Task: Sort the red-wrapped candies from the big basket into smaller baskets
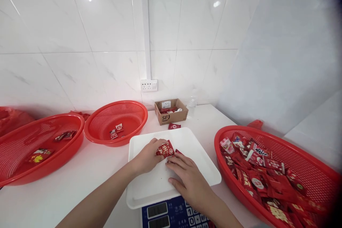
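Ahead of the fingers (pixel 178 165) of the right hand (pixel 191 181), a hand could slide forward across the white weighing tray (pixel 192 142) toward a loose red packet (pixel 174 126) and the cardboard box (pixel 171 112). Left of the fingers, a red basket (pixel 139 114) stands in the way; to their right, the rim of a heaped red basket (pixel 217 156) blocks sideways passage.

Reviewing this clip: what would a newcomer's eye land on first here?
The red mesh basket heaped with red printed packets at lower right stands out first. At centre, the left hand and right hand meet over a red packet on a white tray atop a digital scale. At left, a wide basket and a round basket hold only a few packets.
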The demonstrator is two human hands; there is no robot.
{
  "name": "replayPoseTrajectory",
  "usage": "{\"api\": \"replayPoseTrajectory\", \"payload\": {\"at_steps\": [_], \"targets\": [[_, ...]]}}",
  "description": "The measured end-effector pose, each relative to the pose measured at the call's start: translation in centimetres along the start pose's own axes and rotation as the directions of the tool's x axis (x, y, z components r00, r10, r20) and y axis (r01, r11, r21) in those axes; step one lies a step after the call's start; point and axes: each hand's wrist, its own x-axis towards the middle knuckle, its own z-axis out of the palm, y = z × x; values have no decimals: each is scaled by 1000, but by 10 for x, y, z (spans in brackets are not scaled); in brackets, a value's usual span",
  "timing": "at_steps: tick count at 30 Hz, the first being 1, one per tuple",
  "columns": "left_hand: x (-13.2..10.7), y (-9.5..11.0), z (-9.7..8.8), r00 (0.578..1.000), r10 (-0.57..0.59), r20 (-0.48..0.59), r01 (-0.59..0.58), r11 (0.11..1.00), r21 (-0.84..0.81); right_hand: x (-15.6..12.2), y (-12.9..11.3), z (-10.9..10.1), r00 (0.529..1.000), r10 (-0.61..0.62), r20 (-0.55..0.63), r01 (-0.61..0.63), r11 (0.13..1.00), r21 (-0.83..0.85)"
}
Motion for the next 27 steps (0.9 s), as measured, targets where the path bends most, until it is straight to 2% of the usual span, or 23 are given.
{"api": "replayPoseTrajectory", "payload": {"at_steps": [3,11,14,16,19,21,23,25,27], "targets": [[-4,-1,0,1000,-18,1,18,998,-59,1,0,-1,1000,30,-5,-30,999,14],[-14,-1,-3,993,-94,-78,82,986,-146,10,9,2,982,128,-137,-120,991,64],[-19,0,-3,988,-127,-92,108,976,-190,8,8,1,970,176,-166,-138,967,216],[-22,3,-1,985,-149,-88,115,944,-308,6,4,-2,962,207,-176,-126,914,385],[-28,13,4,985,-162,-64,97,814,-572,5,-3,-6,955,249,-163,-95,775,625],[-33,21,6,989,-143,-34,81,723,-686,4,-6,-6,963,251,-96,-95,653,752],[-39,30,6,997,-75,22,67,666,-743,4,-9,-5,977,211,4,-120,542,832],[-45,36,5,998,4,69,48,675,-736,4,-11,-4,981,180,72,-155,503,851],[-51,39,2,994,49,99,31,735,-677,3,-13,-3,978,193,76,-173,552,816]]}}
